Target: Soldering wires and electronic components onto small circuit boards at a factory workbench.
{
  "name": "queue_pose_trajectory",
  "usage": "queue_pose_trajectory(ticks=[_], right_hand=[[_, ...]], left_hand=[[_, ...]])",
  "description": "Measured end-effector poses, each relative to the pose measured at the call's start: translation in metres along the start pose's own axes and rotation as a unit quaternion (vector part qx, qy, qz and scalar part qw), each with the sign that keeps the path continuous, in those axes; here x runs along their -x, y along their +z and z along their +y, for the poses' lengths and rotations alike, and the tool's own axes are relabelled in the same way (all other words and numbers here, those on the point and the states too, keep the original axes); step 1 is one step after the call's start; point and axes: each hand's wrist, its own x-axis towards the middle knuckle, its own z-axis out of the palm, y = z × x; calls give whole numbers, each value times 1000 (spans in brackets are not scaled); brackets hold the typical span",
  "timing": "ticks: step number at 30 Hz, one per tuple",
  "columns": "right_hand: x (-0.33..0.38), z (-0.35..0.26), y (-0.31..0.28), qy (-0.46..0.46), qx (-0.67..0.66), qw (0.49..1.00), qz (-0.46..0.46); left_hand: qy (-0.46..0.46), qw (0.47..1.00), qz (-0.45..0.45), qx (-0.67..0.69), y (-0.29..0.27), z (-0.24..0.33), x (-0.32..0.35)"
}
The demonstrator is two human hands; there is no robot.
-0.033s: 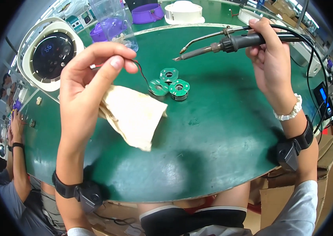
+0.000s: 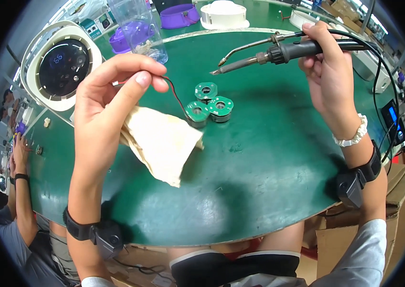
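My left hand (image 2: 116, 95) pinches a thin red-and-black wire (image 2: 175, 93) between thumb and fingers. From there the wire runs down to a small motor-like part with a green circuit board on top (image 2: 196, 110). Against it stand two similar parts, a rear one (image 2: 206, 89) and a right one (image 2: 221, 104). A cream cloth (image 2: 162, 143) hangs below my left hand, its upper end hidden by the palm. In my right hand (image 2: 329, 71) is a black-handled soldering iron (image 2: 302, 49) with a thin metal feed tube (image 2: 245, 47) above it. Its tip points left, above the parts.
A round fan-like device with a dark display (image 2: 64, 68) stands at left, near a clear plastic container (image 2: 145, 43). Purple rings (image 2: 179, 16) and a white housing (image 2: 224, 15) line the back. A blue-lit control box (image 2: 394, 119) is at right. Another person's hand (image 2: 20, 153) works far left.
The wired part, tilted and blurred before, now stands more upright beside the others. The right part has shifted slightly right. My left hand and the cloth have moved slightly; my right hand stays still.
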Motion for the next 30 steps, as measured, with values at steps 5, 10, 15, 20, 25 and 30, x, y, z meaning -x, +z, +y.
queue_pose_trajectory(ticks=[5,10,15,20,25,30], right_hand=[[5,0,-1,72,0,996,-44],[15,-1,9,56,-4,997,-60],[19,-2,14,49,21,996,-77],[22,0,16,58,47,995,-66],[22,1,15,65,45,994,-80],[20,5,15,65,49,991,-103]], left_hand=[[-23,994,-46,-96,-19,3,2],[-38,988,-40,-144,-16,10,3],[-7,961,-74,-267,-24,14,3],[13,966,-44,-254,-16,8,5],[7,952,-75,-296,-17,16,4],[32,933,-80,-349,-22,12,1]])
